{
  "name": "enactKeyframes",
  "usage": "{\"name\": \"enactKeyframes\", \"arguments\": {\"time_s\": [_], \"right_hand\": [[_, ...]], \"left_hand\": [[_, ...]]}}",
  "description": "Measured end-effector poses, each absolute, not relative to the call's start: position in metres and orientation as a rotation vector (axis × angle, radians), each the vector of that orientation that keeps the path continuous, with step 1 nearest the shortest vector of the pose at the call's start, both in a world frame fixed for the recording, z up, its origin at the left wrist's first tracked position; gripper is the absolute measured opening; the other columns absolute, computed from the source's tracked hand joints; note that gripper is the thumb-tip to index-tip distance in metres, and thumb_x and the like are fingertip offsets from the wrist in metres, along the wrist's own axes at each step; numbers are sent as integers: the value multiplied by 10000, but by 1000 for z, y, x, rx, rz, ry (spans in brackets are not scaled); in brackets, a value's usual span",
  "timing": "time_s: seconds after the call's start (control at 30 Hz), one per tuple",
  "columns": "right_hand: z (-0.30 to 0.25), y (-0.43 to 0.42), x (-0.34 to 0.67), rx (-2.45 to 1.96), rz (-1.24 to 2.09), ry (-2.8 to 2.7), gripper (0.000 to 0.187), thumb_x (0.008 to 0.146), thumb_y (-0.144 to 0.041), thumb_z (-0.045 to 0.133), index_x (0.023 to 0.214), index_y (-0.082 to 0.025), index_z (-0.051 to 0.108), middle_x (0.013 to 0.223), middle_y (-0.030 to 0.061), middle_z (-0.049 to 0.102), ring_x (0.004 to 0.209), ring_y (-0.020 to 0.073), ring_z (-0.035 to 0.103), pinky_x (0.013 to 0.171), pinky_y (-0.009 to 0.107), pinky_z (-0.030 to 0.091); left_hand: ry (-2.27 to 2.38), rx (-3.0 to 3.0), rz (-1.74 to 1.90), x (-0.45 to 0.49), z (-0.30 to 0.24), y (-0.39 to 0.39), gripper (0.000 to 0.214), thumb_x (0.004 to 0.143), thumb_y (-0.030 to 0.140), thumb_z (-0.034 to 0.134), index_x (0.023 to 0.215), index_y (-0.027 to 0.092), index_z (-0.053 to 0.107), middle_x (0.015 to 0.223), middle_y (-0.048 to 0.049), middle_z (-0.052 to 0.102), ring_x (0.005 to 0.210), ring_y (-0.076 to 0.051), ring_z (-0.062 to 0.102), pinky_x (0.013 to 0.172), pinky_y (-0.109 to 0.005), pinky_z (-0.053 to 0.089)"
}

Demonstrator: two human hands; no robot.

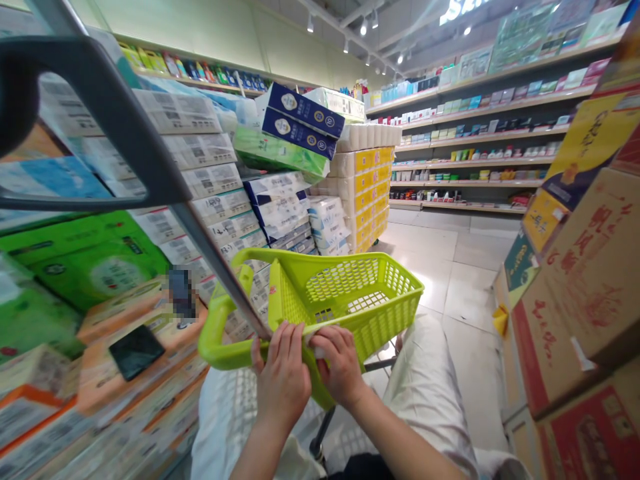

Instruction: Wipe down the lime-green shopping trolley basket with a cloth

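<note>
A lime-green rolling shopping basket (pixel 390 320) with lattice sides stands tilted in front of my knees, and nothing shows inside it. Its metal pull rod slants up to the left and ends in a dark grey handle (pixel 165 160), close to the camera. My left hand (pixel 284 373) is closed over the basket's near rim, beside the foot of the rod. Just right of it, my right hand (pixel 343 370) has its fingers curled at the same rim. A small white wad (pixel 316 348) peeks out under those fingers; its kind is unclear.
Stacked tissue packs (pixel 210 180) rise on the left, with a dark phone-like slab (pixel 137 351) lying on orange packs. Yellow-and-white paper packs (pixel 370 193) stand ahead. Cardboard cartons (pixel 585 287) line the right. Beyond the tiled aisle (pixel 450 267) are stocked shelves (pixel 480 147).
</note>
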State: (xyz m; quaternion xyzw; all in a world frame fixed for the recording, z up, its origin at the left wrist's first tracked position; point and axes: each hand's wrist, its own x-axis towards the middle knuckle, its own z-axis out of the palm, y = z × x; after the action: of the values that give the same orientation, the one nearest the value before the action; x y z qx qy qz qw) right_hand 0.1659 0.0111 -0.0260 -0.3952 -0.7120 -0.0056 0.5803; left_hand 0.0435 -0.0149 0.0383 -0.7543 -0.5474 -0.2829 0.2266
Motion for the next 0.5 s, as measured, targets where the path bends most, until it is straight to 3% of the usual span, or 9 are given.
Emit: {"name": "enactKeyframes", "arguments": {"time_s": [0.2, 0.5], "right_hand": [[-39, 17, 191, -1112, -6, -1474, 282, 846, -115, 431, 1065, -209, 581, 1057, 80, 576, 1054, 222, 486, 956, 421, 404], [-23, 10, 166, -886, 22, -1749, 313, 879, -164, 418, 1149, -217, 569, 1103, 75, 582, 1067, 211, 499, 950, 378, 407]], "left_hand": [[-1531, -2080, -771, 47, 39, -16, 522, 724, 78, 450, 1230, 138, 561, 1231, -119, 626, 1257, -266, 483, 1179, -469, 10], [-1502, -2070, -799, 45, 37, -15, 494, 731, 74, 426, 1197, 139, 578, 1208, -120, 638, 1244, -257, 492, 1178, -463, 18]]}}
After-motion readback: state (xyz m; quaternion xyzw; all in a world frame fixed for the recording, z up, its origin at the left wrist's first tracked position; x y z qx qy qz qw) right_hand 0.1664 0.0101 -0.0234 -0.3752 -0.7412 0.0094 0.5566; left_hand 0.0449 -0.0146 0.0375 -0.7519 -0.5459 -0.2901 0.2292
